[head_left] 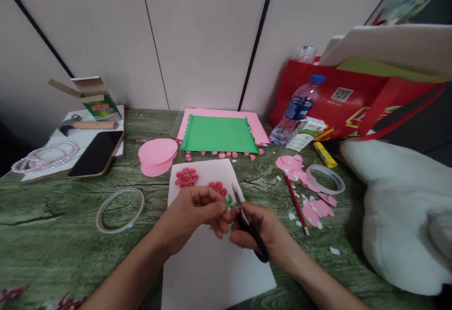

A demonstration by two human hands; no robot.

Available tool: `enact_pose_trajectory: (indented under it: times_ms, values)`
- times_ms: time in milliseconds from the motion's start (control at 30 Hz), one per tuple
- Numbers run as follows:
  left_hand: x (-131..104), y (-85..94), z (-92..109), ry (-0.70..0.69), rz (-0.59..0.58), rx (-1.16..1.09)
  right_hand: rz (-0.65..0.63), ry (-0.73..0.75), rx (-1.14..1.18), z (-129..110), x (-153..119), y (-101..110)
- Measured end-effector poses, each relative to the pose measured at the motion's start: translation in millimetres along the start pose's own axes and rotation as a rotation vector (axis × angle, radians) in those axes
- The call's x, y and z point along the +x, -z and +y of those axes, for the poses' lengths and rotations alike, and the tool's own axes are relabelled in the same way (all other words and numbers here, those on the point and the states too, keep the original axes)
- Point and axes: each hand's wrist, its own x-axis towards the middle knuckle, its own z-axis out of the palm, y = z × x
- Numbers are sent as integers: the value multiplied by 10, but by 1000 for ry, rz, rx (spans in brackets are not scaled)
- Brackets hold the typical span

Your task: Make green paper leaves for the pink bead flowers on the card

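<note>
My left hand (201, 211) pinches a small green paper piece (230, 202) above a white sheet (219, 267). Black-handled scissors (251, 227) are in my right hand (259, 227), their blades pointing up and away beside the green piece. Two clusters of rolled pink paper flowers lie on the sheet, one at the upper left (186, 177) and one (218, 187) just beyond my fingers. Behind the sheet is a green paper rectangle (219, 133) on pink paper (212, 112), with small pink rolls along its front edge.
Pink ovals (157, 152), a tape roll (98, 216) and a phone (97, 154) lie left. To the right are pink scraps (311, 213), a red pencil (296, 202), another tape roll (341, 185), a glue stick (325, 155), a bottle (298, 107), a red bag (328, 75) and a white plush (391, 216).
</note>
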Motion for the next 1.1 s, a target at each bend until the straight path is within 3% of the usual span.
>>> enact_pose_trajectory:
  times_ms: [133, 333, 533, 700, 867, 1100]
  values:
    - [-5, 1, 4, 2, 3, -12, 178, 62, 21, -42, 8, -4]
    - [-10, -49, -65, 2, 71, 208, 295, 127, 56, -63, 13, 6]
    - [6, -78, -48, -62, 113, 425, 322, 101, 60, -23, 19, 30]
    - [-11, 14, 22, -147, 166, 688, 341, 85, -38, -20, 36, 69]
    - [0, 126, -93, -125, 37, 1251, 416, 90, -216, 75, 56, 119]
    - [-22, 46, -112, 7, -52, 1415, 384, 54, -356, 116, 62, 155]
